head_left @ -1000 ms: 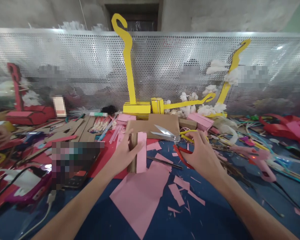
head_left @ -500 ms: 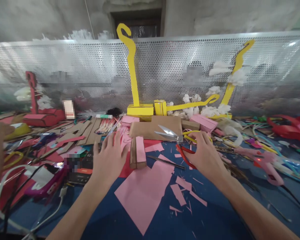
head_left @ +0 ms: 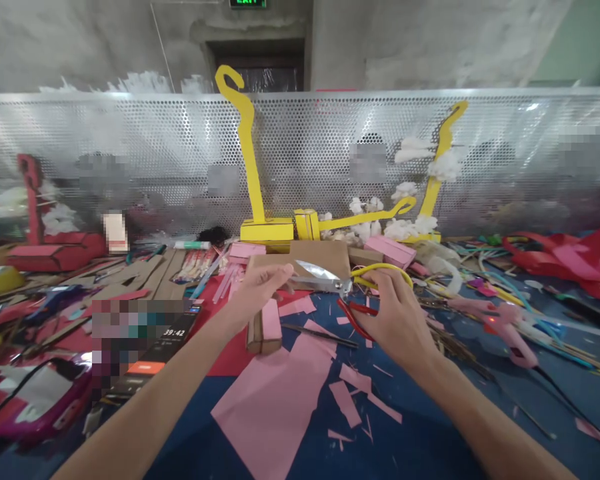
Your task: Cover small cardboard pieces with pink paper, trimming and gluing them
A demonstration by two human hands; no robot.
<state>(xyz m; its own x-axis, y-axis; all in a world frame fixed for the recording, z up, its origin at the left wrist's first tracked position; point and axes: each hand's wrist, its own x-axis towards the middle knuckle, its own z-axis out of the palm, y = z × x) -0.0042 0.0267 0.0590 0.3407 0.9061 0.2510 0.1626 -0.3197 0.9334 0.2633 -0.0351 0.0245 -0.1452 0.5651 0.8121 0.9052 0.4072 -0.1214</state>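
Grips scissors [head_left: 341, 285] in the right hand [head_left: 397, 307] with fingers bent around spread-apart handles, one yellow and one red. Points shiny silver blades, parted, leftward from those fingers, toward the left hand [head_left: 259, 291]. Hangs bent left fingertips by the far end of a small box [head_left: 267, 331], pink on top with bare brown cardboard along its left side; cannot tell whether pinching anything. Has a pink sheet [head_left: 274, 408] lying on the near side of those fingertips.

R hand [head_left: 404, 319] w/ scissors [head_left: 345, 285]
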